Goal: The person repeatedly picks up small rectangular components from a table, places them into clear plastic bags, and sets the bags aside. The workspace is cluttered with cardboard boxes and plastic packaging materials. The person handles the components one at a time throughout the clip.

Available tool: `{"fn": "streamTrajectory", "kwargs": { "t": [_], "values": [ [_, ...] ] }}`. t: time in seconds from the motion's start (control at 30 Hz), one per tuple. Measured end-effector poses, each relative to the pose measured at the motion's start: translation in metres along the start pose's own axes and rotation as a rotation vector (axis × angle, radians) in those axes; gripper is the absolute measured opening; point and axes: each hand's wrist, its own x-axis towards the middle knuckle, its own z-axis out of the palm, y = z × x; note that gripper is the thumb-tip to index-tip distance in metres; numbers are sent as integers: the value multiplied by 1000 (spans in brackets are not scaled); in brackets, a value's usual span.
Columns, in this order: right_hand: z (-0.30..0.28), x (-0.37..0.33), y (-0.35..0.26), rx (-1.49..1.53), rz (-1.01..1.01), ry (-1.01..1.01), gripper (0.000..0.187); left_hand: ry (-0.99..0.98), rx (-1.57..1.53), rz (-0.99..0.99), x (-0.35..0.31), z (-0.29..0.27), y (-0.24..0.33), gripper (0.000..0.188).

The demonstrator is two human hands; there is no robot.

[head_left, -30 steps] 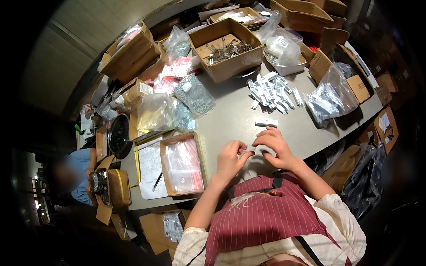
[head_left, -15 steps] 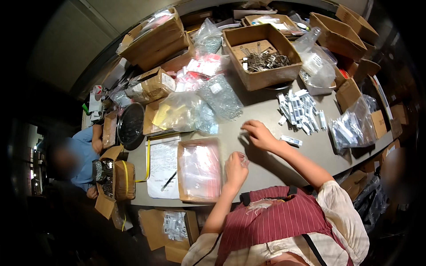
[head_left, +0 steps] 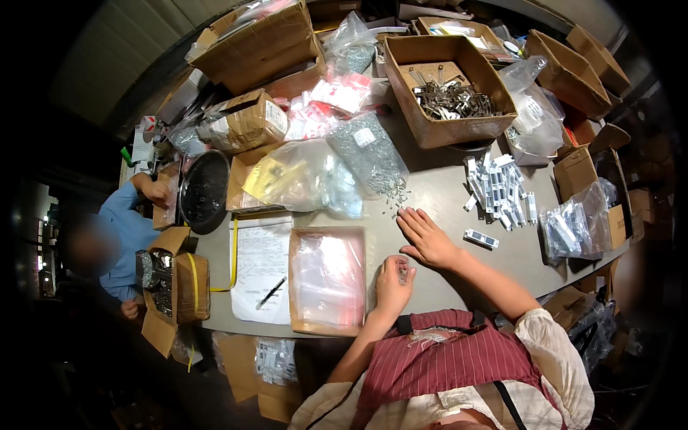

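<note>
My right hand (head_left: pixel 432 242) lies on the table with its fingers stretched out. Its fingertips are beside a small scatter of loose screws (head_left: pixel 393 202). These lie at the mouth of a clear bag full of screws (head_left: pixel 367 153), just beyond the hand. Closer to me, my left hand (head_left: pixel 391 285) is closed around a small clear plastic bag (head_left: pixel 403 271), mostly hidden by the fingers. Left of it stands a shallow cardboard box of clear plastic bags (head_left: pixel 326 283). A single grey-and-white rectangular part (head_left: pixel 481 239) lies right of my right hand, near a pile of similar parts (head_left: pixel 496 188).
A cardboard box of metal clips (head_left: pixel 451 93) stands at the back. Papers (head_left: pixel 259 269) with a pen (head_left: pixel 271 292) lie at the left. Bagged parts (head_left: pixel 575 226) sit near the right edge. A co-worker in a blue shirt (head_left: pixel 129 215) reaches in at the far left.
My right hand's curled fingers have straightened and come down flat by the screws. My left hand keeps its closed hold. The co-worker's arm has shifted farther back, and the whole view has moved slightly.
</note>
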Motion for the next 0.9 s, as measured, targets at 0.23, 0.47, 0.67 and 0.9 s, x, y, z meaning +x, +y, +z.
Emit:
{"fn": "streamTrajectory", "kwargs": {
  "t": [0.23,0.47,0.67,0.9],
  "values": [
    [-25,-40,-19,99,12,-60,62,1,65,85,-11,6,-19,38],
    [-16,-34,23,360,502,288,41,80,-14,36,-19,-6,-4,32],
    [-21,-25,24,246,270,185,36,55,-73,-3,-29,-8,9,28],
    [-19,-31,20,217,206,81,28,47,-69,29,-44,10,-12,26]
  ]
}}
